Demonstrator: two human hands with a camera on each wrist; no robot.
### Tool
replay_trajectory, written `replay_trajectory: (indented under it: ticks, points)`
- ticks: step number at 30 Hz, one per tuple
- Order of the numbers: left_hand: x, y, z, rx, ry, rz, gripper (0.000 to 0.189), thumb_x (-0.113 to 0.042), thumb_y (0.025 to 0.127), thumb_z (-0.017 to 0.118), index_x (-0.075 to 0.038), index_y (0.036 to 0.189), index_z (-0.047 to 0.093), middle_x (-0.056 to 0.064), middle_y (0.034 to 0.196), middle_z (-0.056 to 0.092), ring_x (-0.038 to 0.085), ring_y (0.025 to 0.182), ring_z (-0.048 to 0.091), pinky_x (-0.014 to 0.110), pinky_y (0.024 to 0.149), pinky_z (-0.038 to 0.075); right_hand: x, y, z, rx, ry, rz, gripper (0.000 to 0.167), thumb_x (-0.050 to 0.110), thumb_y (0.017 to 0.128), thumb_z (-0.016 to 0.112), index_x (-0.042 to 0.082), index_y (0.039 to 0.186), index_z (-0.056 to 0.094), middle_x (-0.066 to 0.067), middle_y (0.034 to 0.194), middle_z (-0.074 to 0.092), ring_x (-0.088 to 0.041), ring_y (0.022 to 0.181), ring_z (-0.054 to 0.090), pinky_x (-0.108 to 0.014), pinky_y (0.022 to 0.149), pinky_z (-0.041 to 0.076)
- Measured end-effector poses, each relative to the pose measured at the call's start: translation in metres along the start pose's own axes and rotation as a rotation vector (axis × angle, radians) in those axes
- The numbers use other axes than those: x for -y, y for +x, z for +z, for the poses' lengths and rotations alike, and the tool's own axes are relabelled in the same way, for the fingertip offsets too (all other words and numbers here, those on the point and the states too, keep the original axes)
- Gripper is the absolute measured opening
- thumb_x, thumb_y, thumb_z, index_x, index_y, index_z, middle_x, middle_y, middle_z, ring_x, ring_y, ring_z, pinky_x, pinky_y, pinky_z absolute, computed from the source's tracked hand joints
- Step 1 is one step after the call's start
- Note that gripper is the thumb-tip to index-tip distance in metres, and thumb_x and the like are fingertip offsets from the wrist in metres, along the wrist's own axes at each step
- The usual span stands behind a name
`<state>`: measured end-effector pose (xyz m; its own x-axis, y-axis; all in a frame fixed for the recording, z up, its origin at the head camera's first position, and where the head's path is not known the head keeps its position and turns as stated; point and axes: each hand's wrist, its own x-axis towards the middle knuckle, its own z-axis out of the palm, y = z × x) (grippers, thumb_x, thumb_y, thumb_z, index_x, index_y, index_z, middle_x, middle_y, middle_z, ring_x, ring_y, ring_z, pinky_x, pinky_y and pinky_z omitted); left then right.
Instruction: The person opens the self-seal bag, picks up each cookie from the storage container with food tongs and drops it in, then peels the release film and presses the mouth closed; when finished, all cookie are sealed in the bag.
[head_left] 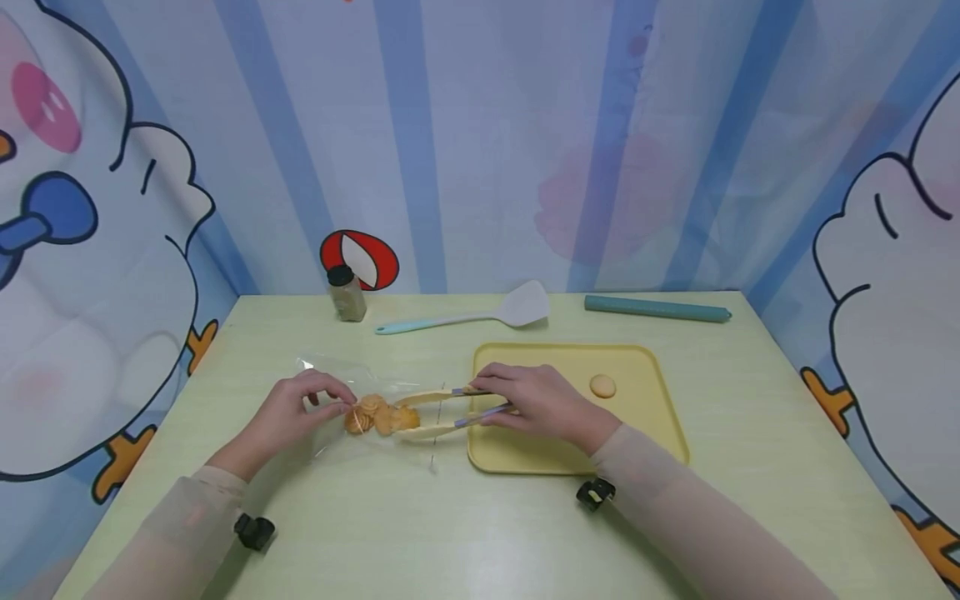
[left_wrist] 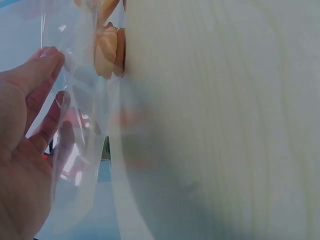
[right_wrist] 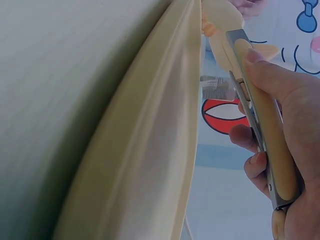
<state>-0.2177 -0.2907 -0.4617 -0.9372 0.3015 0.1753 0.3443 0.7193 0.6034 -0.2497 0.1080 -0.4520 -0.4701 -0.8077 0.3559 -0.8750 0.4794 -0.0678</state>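
My left hand (head_left: pixel 303 408) pinches a clear plastic bag (head_left: pixel 337 367) lying on the table at center left. Several round golden cookies (head_left: pixel 371 407) are bunched inside it, also seen through the film in the left wrist view as cookies (left_wrist: pixel 107 50). In my right hand (head_left: pixel 547 400) is a pair of tongs (head_left: pixel 423 432) with pale yellow tips and metal arms. Its tips are spread apart and reach into the bag's right end beside the cookies. Below that hand lies a yellow tray (head_left: pixel 637 442), bearing a single cookie (head_left: pixel 602 386).
Along the table's back edge stand a black-capped seasoning jar (head_left: pixel 347 296), a spatula (head_left: pixel 517 307) lying flat, and a teal rolled cylinder (head_left: pixel 656 308). A printed curtain (head_left: pixel 487 167) hangs behind the table (head_left: pixel 420 533) and at its sides.
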Motion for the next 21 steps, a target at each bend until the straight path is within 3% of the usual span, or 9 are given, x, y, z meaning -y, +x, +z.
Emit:
replay_trajectory:
  ticks: [21]
  points:
    - [0.002,-0.001,-0.001,0.001,-0.007,0.003,0.016,-0.014,0.092,0.079,-0.028,0.100,0.078,-0.009,0.104,0.074,0.014,0.098,0.061,0.031,0.081,0.050,0.013,0.026,0.012,-0.040,-0.077,-0.077,0.048,0.047,0.095,0.073,0.019,0.134,0.068,0.006,0.127,0.067,-0.006,0.089,0.066,-0.026,0.065,0.053]
